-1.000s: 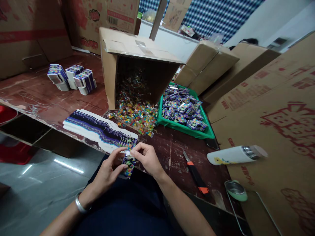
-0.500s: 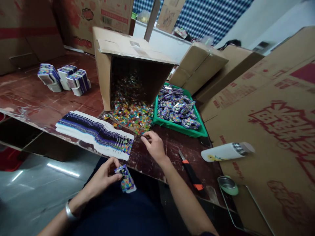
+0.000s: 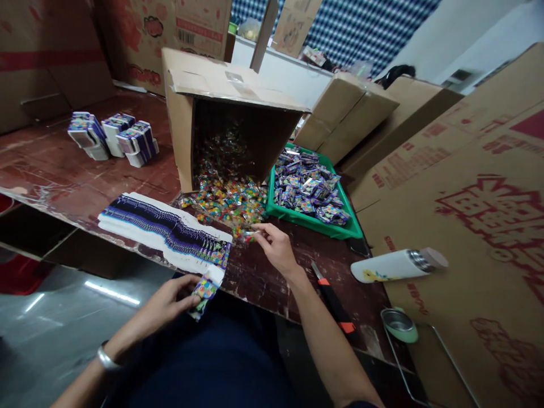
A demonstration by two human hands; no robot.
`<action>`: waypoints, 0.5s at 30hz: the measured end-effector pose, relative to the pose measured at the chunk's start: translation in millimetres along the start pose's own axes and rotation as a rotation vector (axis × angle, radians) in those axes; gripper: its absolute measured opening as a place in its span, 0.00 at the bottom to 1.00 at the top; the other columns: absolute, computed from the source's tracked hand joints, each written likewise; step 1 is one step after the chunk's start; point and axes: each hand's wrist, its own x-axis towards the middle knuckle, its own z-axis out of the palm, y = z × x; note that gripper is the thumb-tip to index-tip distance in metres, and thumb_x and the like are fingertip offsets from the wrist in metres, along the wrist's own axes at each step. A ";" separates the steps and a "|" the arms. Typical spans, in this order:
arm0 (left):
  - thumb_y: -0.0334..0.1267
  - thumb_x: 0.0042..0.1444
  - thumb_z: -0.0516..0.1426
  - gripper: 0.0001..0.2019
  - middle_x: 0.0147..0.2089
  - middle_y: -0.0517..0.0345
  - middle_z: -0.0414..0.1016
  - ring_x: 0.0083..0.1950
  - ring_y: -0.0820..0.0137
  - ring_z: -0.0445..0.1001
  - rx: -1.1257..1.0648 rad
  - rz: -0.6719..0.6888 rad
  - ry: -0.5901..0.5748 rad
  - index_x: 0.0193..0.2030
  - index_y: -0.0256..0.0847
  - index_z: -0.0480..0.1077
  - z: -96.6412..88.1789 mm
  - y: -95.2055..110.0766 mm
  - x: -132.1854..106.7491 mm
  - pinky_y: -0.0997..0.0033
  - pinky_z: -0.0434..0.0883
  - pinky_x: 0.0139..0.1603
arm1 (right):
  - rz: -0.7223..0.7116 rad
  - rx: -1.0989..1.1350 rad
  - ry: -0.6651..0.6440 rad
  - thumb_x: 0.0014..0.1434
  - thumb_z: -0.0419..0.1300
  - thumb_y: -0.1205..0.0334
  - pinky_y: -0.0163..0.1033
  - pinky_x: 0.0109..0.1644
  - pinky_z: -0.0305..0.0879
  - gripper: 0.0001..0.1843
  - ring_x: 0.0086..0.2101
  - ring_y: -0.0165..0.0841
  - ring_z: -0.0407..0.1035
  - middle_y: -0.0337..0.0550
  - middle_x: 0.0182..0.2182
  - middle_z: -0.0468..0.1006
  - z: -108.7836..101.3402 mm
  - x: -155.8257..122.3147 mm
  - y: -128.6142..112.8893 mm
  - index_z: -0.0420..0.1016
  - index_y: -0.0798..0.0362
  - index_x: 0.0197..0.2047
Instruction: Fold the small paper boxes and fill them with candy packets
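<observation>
Over the table's front edge, my left hand (image 3: pixel 172 300) grips a small purple printed carton (image 3: pixel 205 290) with a white flap pointing up and away. My right hand (image 3: pixel 277 248) pinches a small clear packet of colourful candies (image 3: pixel 245 234) just above the table. Behind that packet lies a heap of similar candy packets (image 3: pixel 225 201), spilling out of a cardboard box (image 3: pixel 182 136) tipped on its side. A fanned row of flat printed cartons (image 3: pixel 165 232) is spread along the table edge, close to my left hand.
A green tray (image 3: pixel 314 225) full of filled purple packs stands right of the candies. An orange and black utility knife (image 3: pixel 332 303) and a white bottle (image 3: pixel 385 267) lie farther right. Bundled cartons (image 3: pixel 136 141) stand at the back left. Large cardboard boxes (image 3: pixel 459 187) border the right side.
My right hand has moved slightly right, and a candy packet now shows in its fingers. My left hand has turned the carton so its white flap faces up and away from me.
</observation>
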 end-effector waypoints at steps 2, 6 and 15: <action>0.39 0.56 0.61 0.15 0.44 0.50 0.83 0.44 0.59 0.80 -0.010 0.027 0.042 0.50 0.41 0.77 8.3 -2.2 10.9 0.62 0.75 0.46 | 0.027 0.134 -0.076 0.62 0.64 0.56 0.35 0.32 0.68 0.10 0.29 0.32 0.73 0.40 0.32 0.79 -8.6 -3.8 -22.1 0.78 0.52 0.44; 0.39 0.56 0.62 0.16 0.46 0.49 0.83 0.46 0.58 0.79 -0.025 0.039 0.049 0.51 0.40 0.76 21.5 4.0 21.9 0.60 0.74 0.49 | -0.012 0.146 -0.236 0.61 0.66 0.55 0.35 0.31 0.66 0.08 0.28 0.31 0.72 0.38 0.30 0.80 -16.1 -10.8 -60.1 0.79 0.51 0.35; 0.38 0.54 0.64 0.16 0.45 0.52 0.80 0.44 0.62 0.79 -0.192 0.048 0.148 0.50 0.41 0.73 38.7 13.0 19.7 0.63 0.75 0.47 | -0.139 0.105 -0.161 0.61 0.66 0.56 0.37 0.35 0.70 0.11 0.33 0.34 0.72 0.43 0.36 0.77 12.9 -23.4 -78.5 0.80 0.49 0.46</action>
